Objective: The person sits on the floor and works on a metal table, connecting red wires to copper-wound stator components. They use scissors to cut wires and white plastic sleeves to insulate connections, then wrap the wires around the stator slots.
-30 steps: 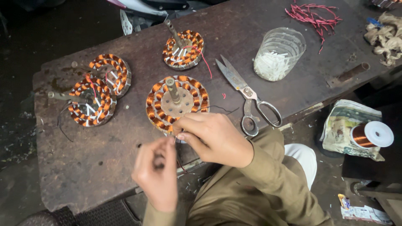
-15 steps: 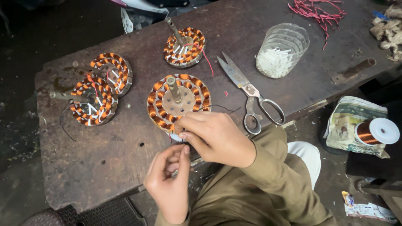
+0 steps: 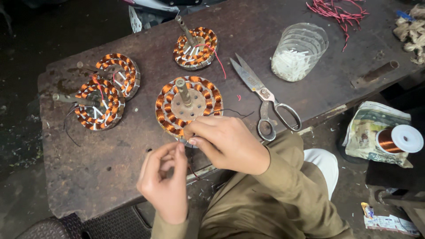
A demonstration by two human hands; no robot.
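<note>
**On the workbench: copper-wound stator right under both hands**

Around the middle stator (image 3: 188, 106) there's plenty of clutter on the dark worn surface (image 3: 106, 172). Two more wound stators (image 3: 104, 97) sit overlapping off to the left, another stator (image 3: 195, 48) stands further back with a thin red wire trailing off it. Big scissors (image 3: 265, 99) lie just right of the middle one, blades pointing up and away. A clear jar (image 3: 297, 53) with white bits in it is behind those, red wire scraps (image 3: 338, 9) at the far edge. Off the surface, a copper wire spool (image 3: 398, 139) rests on a crumpled bag.

Right hand (image 3: 230, 144) lies curled over the near rim of the stator, fingertips pressed on the windings. Left hand (image 3: 166, 181) hangs just off the near side, thumb and fingers pinched together on something too thin to make out, maybe wire.

The stator lies flat, its rusty shaft sticking up and tilted a bit to the back left.
</note>
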